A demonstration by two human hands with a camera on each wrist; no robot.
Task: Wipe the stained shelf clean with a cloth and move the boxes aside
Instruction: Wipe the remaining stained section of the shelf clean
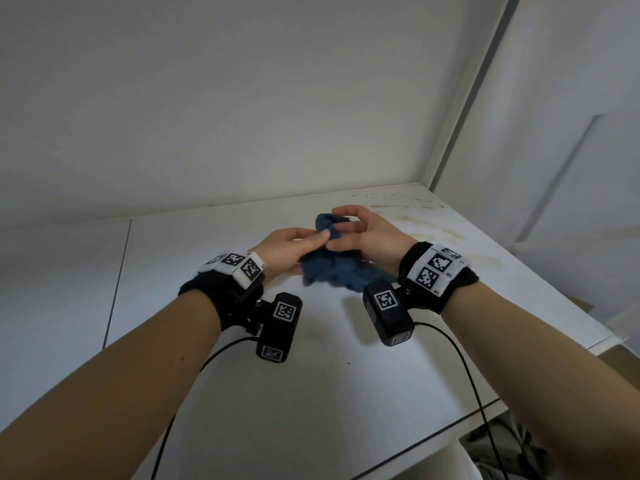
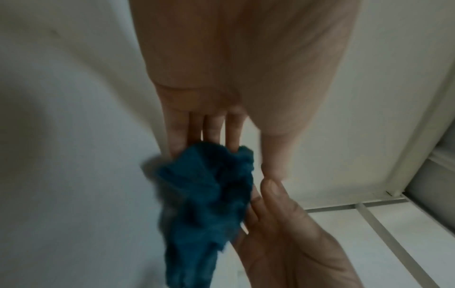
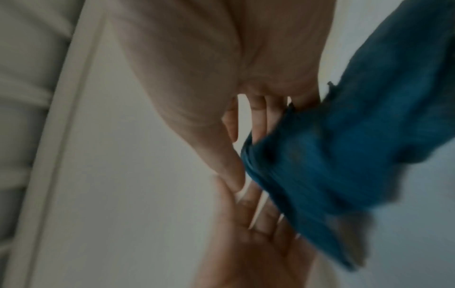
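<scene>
Both hands hold a crumpled blue cloth (image 1: 332, 271) a little above the white shelf (image 1: 311, 375). My left hand (image 1: 320, 237) pinches its upper edge between thumb and fingers. My right hand (image 1: 341, 220) curls its fingers over the cloth's top from the right. Brownish stains (image 1: 415, 216) streak the shelf's far right corner, beyond the hands. In the left wrist view the cloth (image 2: 209, 194) hangs from my left fingertips (image 2: 211, 132), with the right hand (image 2: 283, 233) beside it. The right wrist view is blurred; the cloth (image 3: 332, 155) hangs right of my fingers (image 3: 258, 120). No boxes are in view.
The shelf's back wall (image 1: 242, 116) and right side panel (image 1: 467, 98) close it in. A vertical seam (image 1: 117, 278) divides the shelf at left. Below the front edge, grey fabric (image 1: 502, 445) lies in a lower compartment. Camera cables (image 1: 464, 368) trail under both wrists.
</scene>
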